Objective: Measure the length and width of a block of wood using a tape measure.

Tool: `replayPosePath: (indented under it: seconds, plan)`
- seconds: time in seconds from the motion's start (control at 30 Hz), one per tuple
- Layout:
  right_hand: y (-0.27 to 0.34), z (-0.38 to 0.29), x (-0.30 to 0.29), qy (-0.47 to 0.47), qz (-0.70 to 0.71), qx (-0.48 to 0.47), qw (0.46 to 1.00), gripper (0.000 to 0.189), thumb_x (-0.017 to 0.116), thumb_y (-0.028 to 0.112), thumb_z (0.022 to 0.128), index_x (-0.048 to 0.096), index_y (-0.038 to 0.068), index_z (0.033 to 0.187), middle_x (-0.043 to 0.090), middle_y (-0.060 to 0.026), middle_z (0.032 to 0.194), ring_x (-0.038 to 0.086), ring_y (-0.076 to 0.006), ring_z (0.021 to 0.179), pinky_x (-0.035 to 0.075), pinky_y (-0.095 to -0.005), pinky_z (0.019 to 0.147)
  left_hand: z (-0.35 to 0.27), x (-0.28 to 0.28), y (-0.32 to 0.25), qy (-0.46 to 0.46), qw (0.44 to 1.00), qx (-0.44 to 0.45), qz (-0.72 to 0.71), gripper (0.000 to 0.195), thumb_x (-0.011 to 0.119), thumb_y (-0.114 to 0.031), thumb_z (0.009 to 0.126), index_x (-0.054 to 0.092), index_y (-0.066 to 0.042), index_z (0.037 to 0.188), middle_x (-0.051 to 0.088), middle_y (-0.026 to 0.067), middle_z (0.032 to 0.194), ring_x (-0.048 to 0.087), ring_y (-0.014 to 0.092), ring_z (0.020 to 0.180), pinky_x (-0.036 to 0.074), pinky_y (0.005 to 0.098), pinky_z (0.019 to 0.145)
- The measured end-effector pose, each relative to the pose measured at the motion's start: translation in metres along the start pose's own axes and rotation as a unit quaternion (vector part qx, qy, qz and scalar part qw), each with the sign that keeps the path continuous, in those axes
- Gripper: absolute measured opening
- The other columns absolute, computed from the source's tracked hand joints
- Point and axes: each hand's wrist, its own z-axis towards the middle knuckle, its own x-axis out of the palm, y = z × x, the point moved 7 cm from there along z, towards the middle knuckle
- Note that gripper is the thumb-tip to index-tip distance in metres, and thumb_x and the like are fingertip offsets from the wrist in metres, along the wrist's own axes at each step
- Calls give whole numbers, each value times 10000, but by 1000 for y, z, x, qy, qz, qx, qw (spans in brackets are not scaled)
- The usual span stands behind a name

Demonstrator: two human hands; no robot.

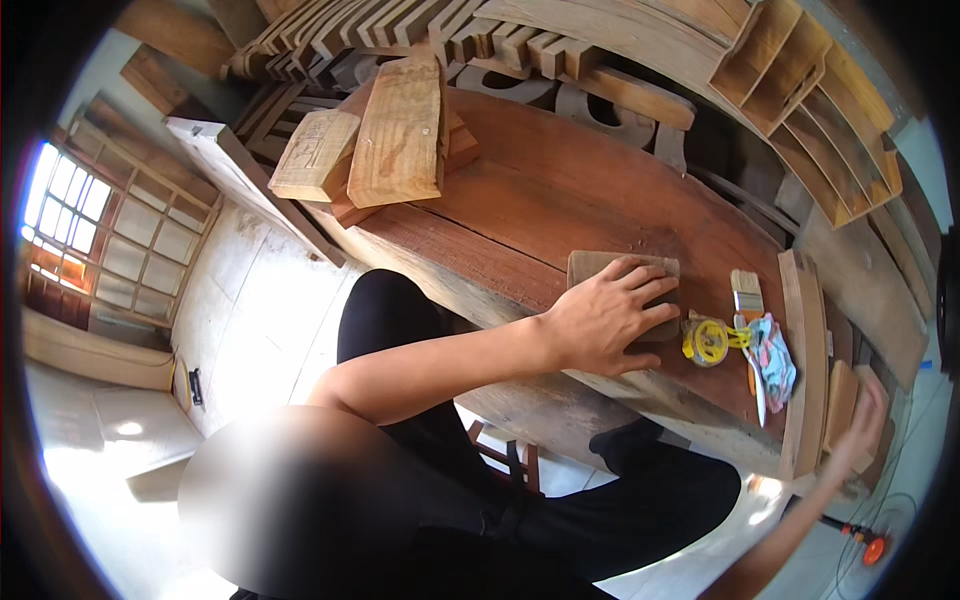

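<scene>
My left hand (622, 315) lies palm down on a flat, brownish rectangular block (589, 268), fingers spread across its top and thumb off its near side. The block rests on a reddish-brown wooden slab (525, 187). To the right of this hand are a roll of clear tape with a yellow core (706, 343), a flat paintbrush (747, 294), a white-handled tool (757, 390) and a crumpled patterned cloth (772, 360). My right hand (866, 420) is at the far right, blurred, beside small wood blocks (841, 401); whether it touches one cannot be told.
Two thick wood pieces, a long one (401, 135) and a shorter one with pencil marks (315, 154), sit on the slab's left end. Cut wooden parts (525, 49) are stacked behind. A compartmented wooden tray (810, 105) stands at back right. A timber strip (802, 360) borders the right end.
</scene>
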Motion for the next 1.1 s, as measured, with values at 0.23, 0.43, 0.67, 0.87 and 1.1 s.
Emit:
replayPosePath:
  seconds: [0.23, 0.43, 0.67, 0.87, 1.1]
  plan:
    - [-281, 27, -164, -123, -7, 146, 982, 554, 478, 412, 1161, 588, -7, 1506, 685, -188, 1392, 641, -307, 1312, 510, -442, 1121, -2, -4, 0, 24, 999, -36, 3, 647, 701, -567, 984, 645, -107, 1435, 526, 154, 1615, 434, 337, 1543, 308, 533, 1304]
    - [-310, -13, -136, -206, 111, 264, 936, 522, 464, 389, 1162, 607, -14, 1462, 687, -201, 1369, 648, -322, 1290, 512, -453, 1115, 4, -7, -2, 34, 998, -52, -4, 619, 765, -519, 949, 649, -139, 1424, 538, 137, 1608, 463, 327, 1527, 325, 543, 1302]
    - [-406, -22, -137, -300, 239, 378, 843, 492, 448, 362, 1163, 629, -22, 1411, 690, -216, 1343, 656, -339, 1264, 515, -466, 1107, 5, -4, -1, 24, 998, -55, -36, 621, 795, -506, 928, 643, -166, 1425, 545, 125, 1601, 480, 325, 1516, 340, 545, 1294]
    - [-401, -86, -45, -364, 336, 490, 718, 472, 434, 339, 1164, 648, -29, 1367, 692, -228, 1320, 663, -354, 1242, 518, -477, 1101, 9, -2, -1, 64, 996, -69, 3, 622, 798, -508, 926, 636, -184, 1432, 544, 115, 1602, 485, 316, 1515, 336, 556, 1303]
    - [-529, -100, -148, -470, 422, 544, 552, 457, 417, 312, 1165, 670, -37, 1316, 694, -243, 1294, 671, -371, 1216, 521, -491, 1093, 11, -6, -1, 47, 997, -57, -18, 612, 815, -496, 914, 650, -197, 1422, 552, 98, 1608, 497, 302, 1509, 347, 546, 1300]
